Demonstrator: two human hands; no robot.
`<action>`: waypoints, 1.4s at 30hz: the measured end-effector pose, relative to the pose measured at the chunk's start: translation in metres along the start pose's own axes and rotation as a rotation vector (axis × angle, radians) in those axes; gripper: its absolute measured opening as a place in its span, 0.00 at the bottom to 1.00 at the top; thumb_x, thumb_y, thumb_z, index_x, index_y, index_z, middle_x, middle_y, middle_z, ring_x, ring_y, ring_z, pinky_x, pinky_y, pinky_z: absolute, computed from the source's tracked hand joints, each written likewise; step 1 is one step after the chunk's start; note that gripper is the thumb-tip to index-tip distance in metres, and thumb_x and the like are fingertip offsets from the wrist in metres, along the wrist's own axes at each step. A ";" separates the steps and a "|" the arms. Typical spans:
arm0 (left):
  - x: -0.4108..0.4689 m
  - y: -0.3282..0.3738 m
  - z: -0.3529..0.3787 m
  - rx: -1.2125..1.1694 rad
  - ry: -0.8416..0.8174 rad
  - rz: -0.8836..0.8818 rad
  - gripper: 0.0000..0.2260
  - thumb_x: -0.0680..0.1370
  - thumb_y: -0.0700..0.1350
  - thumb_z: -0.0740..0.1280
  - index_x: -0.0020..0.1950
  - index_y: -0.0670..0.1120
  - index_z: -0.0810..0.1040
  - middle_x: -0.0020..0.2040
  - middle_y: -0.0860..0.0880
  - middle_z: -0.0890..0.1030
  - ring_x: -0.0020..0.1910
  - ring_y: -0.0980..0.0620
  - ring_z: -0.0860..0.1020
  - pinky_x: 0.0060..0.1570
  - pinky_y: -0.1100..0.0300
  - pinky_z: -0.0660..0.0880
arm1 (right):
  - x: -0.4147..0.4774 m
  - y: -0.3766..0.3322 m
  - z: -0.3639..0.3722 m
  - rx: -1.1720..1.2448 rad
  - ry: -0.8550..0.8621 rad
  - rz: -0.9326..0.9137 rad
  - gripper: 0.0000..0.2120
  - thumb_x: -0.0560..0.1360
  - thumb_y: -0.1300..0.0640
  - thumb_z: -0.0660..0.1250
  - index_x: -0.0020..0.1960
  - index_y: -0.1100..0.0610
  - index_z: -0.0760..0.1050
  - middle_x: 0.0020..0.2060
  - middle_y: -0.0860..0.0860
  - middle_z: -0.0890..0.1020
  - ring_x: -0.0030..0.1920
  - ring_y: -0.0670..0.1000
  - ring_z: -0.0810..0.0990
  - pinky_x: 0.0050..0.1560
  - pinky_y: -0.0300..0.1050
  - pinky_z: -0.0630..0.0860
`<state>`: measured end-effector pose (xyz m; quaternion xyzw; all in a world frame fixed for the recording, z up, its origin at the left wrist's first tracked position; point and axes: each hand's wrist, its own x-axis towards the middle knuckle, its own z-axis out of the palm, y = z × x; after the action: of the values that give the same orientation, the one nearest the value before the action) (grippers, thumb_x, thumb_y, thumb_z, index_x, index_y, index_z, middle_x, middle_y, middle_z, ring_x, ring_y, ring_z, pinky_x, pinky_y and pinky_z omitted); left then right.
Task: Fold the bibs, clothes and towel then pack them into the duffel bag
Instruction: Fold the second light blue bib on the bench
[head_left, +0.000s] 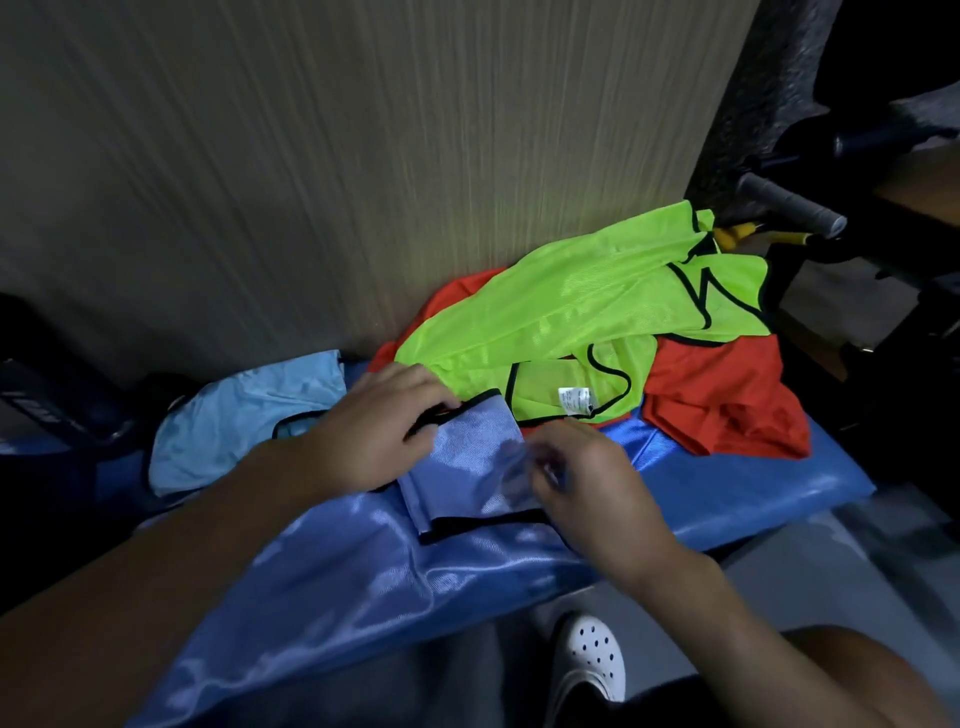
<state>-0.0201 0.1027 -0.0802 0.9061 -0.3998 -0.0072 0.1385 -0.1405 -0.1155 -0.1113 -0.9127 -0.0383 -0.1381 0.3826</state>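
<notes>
Shiny blue sheet (363, 571), green bibs (571, 301) heaped on red shirt (717, 395) behind, pale blue bib (234, 415) at left, folded blue bib (467, 452) mid-sheet, left hand (374, 426) pinching its black top edge, right hand (587, 483) blurred on it, grip unclear

Bench (727, 493) draped in shiny blue fabric. On it: 1 folded blue bib (467, 467) at centre; 1 light-blue cloth (234, 415) at left end; 1 red garment (727, 400) at right, green bibs (571, 306) heaped across it.
</notes>
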 end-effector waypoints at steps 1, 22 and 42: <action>0.006 0.007 0.006 -0.045 0.027 -0.023 0.20 0.77 0.55 0.59 0.66 0.51 0.76 0.60 0.54 0.76 0.62 0.52 0.71 0.61 0.51 0.68 | 0.002 0.007 -0.003 -0.037 0.019 0.081 0.04 0.71 0.55 0.65 0.39 0.48 0.72 0.35 0.45 0.76 0.38 0.50 0.75 0.40 0.50 0.75; 0.040 0.019 0.049 -0.428 0.208 -0.336 0.19 0.73 0.59 0.69 0.61 0.55 0.75 0.51 0.56 0.76 0.53 0.51 0.76 0.59 0.48 0.74 | -0.004 0.029 -0.011 -0.089 -0.203 0.331 0.14 0.74 0.43 0.70 0.45 0.53 0.73 0.33 0.48 0.77 0.38 0.52 0.77 0.39 0.48 0.72; -0.068 0.016 0.010 -0.511 0.564 -0.447 0.08 0.76 0.33 0.69 0.48 0.47 0.82 0.45 0.54 0.81 0.44 0.66 0.78 0.46 0.75 0.69 | 0.008 0.011 0.011 -0.075 -0.068 0.048 0.07 0.72 0.55 0.73 0.49 0.54 0.79 0.40 0.47 0.76 0.41 0.49 0.74 0.43 0.48 0.73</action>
<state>-0.0793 0.1398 -0.0930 0.8735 -0.1258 0.1119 0.4568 -0.1287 -0.1160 -0.1239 -0.9313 -0.0240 -0.0990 0.3498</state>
